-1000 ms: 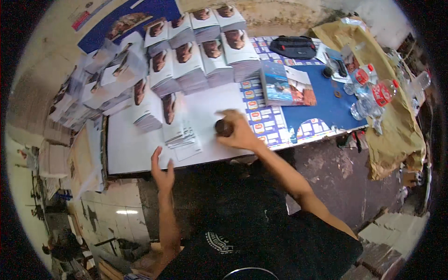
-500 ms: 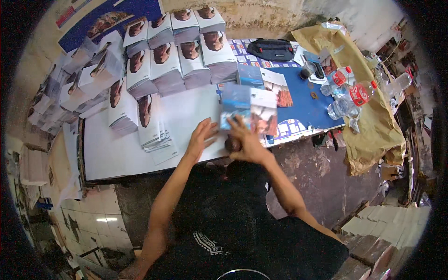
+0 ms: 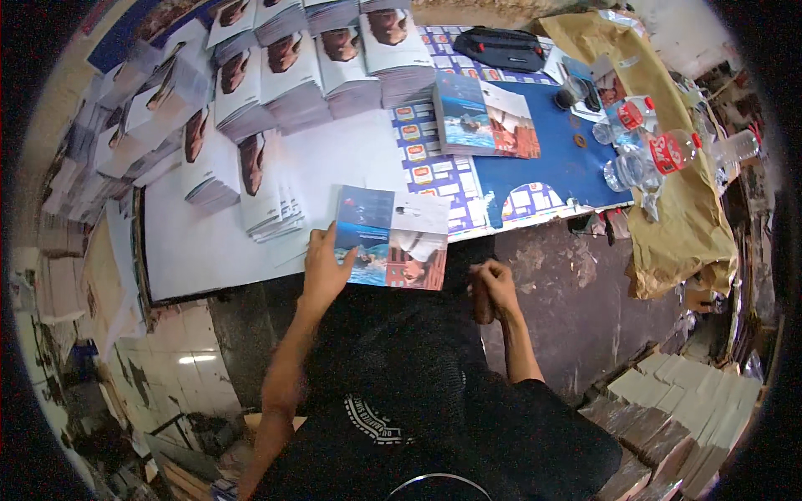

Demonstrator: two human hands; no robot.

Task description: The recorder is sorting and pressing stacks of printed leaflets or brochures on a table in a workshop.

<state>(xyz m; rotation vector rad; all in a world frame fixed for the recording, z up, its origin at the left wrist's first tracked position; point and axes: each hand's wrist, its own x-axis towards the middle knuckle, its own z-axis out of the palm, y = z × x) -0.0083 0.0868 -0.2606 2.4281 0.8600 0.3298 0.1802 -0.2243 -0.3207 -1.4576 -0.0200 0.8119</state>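
A printed sheet [image 3: 404,242], blue on its left half and white with a photo on its right half, lies at the table's near edge and juts a little over it. My left hand [image 3: 324,269] grips its left edge, thumb on top. Beyond the table's front edge, to the right of the sheet, my right hand [image 3: 500,286] is closed round a dark brown, rounded, stubby object [image 3: 482,302] whose kind I cannot make out. Farther back on the right sits a pile of matching sheets [image 3: 484,117]. Left of my left hand lie several folded white leaflets [image 3: 261,188], fanned out.
Tall stacks of folded leaflets [image 3: 292,79] fill the table's back left. Plastic bottles [image 3: 660,157] lie at the right beside brown paper [image 3: 677,242]. A black waist bag [image 3: 501,48] rests at the back. Bundled paper [image 3: 677,401] stands on the floor at lower right.
The sheet has come toward me and left, off the pile's front. My left hand now grips its left edge. My right hand has left the sheet and moved right with the brown object.
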